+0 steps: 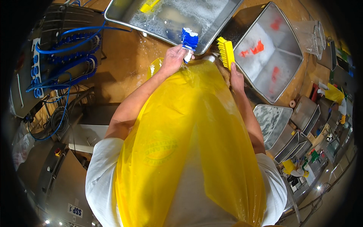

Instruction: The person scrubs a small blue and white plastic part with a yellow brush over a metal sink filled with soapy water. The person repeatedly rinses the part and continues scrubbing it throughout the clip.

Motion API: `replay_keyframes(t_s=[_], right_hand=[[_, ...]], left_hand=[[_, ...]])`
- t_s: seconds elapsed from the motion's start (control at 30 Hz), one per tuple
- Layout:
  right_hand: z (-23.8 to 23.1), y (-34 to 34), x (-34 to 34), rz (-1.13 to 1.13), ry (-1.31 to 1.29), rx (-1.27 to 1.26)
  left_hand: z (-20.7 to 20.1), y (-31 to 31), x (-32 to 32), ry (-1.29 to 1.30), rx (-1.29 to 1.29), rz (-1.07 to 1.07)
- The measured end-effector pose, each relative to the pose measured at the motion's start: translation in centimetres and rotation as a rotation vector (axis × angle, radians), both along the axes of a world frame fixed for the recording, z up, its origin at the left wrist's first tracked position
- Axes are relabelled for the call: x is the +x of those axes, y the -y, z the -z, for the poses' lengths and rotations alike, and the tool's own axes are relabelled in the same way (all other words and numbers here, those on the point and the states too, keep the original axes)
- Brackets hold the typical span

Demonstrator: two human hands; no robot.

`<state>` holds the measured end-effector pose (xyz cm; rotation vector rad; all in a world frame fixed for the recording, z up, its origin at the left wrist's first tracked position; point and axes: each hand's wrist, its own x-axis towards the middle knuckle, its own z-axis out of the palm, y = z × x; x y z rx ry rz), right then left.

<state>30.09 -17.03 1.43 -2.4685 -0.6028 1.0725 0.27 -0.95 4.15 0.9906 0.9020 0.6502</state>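
1. Fingers of the left hand (pixel 175 59) are closed around the white handle of a blue-and-white tool (pixel 190 41), upper centre of the frame; white shows on its blue end, and its exact kind is unclear.
2. Fingers of the right hand (pixel 237 78) grip a yellow brush (pixel 228 53), right of the tool and apart from it, bristles facing left.
3. Scrubbing the tool seems the step in hand; the next move likely calls for bringing bristles to the blue end, its handle held steady.
4. Counted: one tool, one held brush, one yellow item (pixel 149 4) in the sudsy tub (pixel 160 39) at the top edge, and one larger tub (pixel 247 19) at upper right, with red patches, some possibly reflections.
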Motion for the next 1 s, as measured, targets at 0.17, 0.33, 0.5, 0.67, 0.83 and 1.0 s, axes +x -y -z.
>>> replay_keyframes(t_s=[0.17, 0.33, 0.5, 0.67, 0.83, 1.0], right_hand=[[-2.1, -0.3, -1.4, -0.125, 0.0, -0.154], [-8.0, -6.3, -6.7, -0.529, 0.087, 0.081], [-5.4, -7.1, -3.4, -1.103, 0.348, 0.08], [-5.8, -4.6, -0.6, -0.776, 0.369, -0.196], [-5.6, -7.5, -7.8, -0.899, 0.353, 0.096], [-4.9, -3.0, 1.0, -0.741, 0.39, -0.263]], left_hand=[[1.1, 0.0, -0.5, -0.021, -0.059, 0.066], [2.5, 0.3, 0.6, 0.081, -0.142, 0.315], [3.5, 1.3, 0.6, -0.091, 0.09, 0.328], [1.8, -0.2, -0.1, -0.038, -0.178, 0.281], [1.9, 0.5, 0.9, -0.058, 0.061, 0.27], [3.1, 0.1, -0.1, 0.017, -0.017, 0.271]])
